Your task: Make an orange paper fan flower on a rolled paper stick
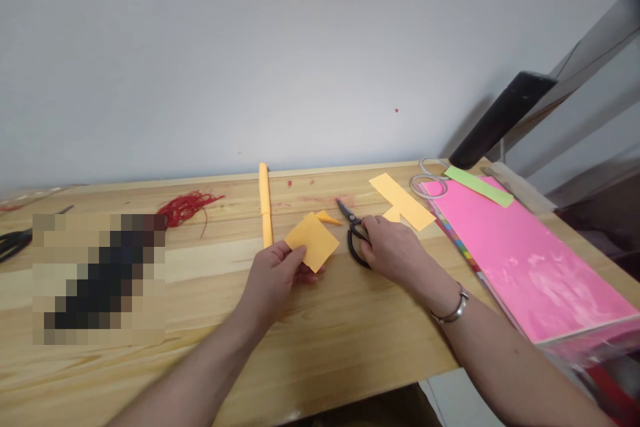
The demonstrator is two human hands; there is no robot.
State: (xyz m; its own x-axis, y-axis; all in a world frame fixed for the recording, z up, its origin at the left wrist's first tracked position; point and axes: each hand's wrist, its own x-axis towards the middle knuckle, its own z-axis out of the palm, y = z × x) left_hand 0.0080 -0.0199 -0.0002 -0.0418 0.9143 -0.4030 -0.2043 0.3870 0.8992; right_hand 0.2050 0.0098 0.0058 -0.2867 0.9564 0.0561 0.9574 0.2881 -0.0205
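We note an orange paper square (pixel 314 242) in the left hand (pixel 275 273), pinched at its lower left edge, thumb on top and fingers beneath; its far corner points towards the scissors (pixel 353 219). Right hand (pixel 395 247): fingers curled on the black handle, metal blades angled away to the left. A narrow orange paper sliver (pixel 330 219) sits just beyond the square. We log pale, streaky wood grain on the tabletop (pixel 350 353), flat orange offcuts (pixel 403 201) and a tangle of red thread (pixel 187 208). At right, a glossy clear plastic sleeve (pixel 590 345) holds pink paper (pixel 500 233).
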